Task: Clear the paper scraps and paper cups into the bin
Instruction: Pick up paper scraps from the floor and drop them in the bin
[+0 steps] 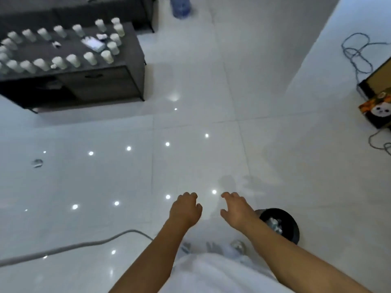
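Observation:
Several white paper cups (pixel 74 60) stand in rows on a low dark table (pixel 135 60) at the upper left, with paper scraps (pixel 56 44) among them. A black bin (pixel 292 225) stands on the floor by my right forearm and holds crumpled white paper (pixel 275 224). My left hand (pixel 186 210) and my right hand (pixel 237 210) hover side by side over the white floor, far from the table. Both hold nothing. The left hand's fingers are loosely curled and the right hand's are spread.
A white cable (pixel 63 248) runs across the floor at the lower left. A blue water bottle (pixel 181 6) stands beyond the table. Grey cables (pixel 357 53) and a cardboard box (pixel 378 106) lie at the right edge. A small round thing (pixel 37 163) lies on the floor at the left.

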Demonstrator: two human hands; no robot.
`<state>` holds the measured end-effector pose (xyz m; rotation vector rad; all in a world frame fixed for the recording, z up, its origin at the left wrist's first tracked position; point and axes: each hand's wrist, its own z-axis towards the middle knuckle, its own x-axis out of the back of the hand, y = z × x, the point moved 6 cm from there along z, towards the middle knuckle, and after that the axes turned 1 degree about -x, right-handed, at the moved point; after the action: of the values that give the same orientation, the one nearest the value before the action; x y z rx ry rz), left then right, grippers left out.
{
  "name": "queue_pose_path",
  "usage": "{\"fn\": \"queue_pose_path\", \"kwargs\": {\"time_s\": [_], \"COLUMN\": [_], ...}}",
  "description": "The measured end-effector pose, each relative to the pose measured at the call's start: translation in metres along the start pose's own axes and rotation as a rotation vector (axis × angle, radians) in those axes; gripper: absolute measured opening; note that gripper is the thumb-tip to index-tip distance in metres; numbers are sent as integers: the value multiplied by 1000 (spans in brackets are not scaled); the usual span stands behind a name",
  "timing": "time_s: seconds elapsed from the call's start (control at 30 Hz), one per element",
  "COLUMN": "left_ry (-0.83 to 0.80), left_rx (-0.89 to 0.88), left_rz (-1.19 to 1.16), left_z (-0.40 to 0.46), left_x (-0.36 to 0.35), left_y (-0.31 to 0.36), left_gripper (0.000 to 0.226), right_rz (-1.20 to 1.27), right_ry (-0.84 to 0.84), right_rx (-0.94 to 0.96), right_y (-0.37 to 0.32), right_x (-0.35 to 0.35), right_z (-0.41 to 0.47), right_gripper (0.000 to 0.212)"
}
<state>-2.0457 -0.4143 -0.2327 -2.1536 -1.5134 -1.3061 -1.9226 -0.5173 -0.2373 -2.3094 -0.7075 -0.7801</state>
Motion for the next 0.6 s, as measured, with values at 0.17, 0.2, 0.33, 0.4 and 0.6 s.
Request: {"fn": "queue_pose_path", "kwargs": {"time_s": [0.17,0.2,0.33,0.4,0.6], "left_ry": [49,62,128,151,216], "left_rx": [185,218,335,402,572], "left_rz": [-157,-183,-290,-341,-493], "left_z": [-30,-37,-69,-86,-125], "left_x": [37,43,69,79,99], "left_y": [-140,-169,-277,-327,-438], "left_gripper": [40,40,41,42,43], "right_rz": [-148,-175,-253,-281,-370], "right_ry": [-64,-81,-155,-189,-267], "right_rx": [145,181,325,389,523], "right_y": [-142,-171,-286,-339,-461], "right_x": [-37,-47,-94,-116,-167], "right_z": [28,32,45,49,57], "right_gripper": [52,52,53,54,55]}}
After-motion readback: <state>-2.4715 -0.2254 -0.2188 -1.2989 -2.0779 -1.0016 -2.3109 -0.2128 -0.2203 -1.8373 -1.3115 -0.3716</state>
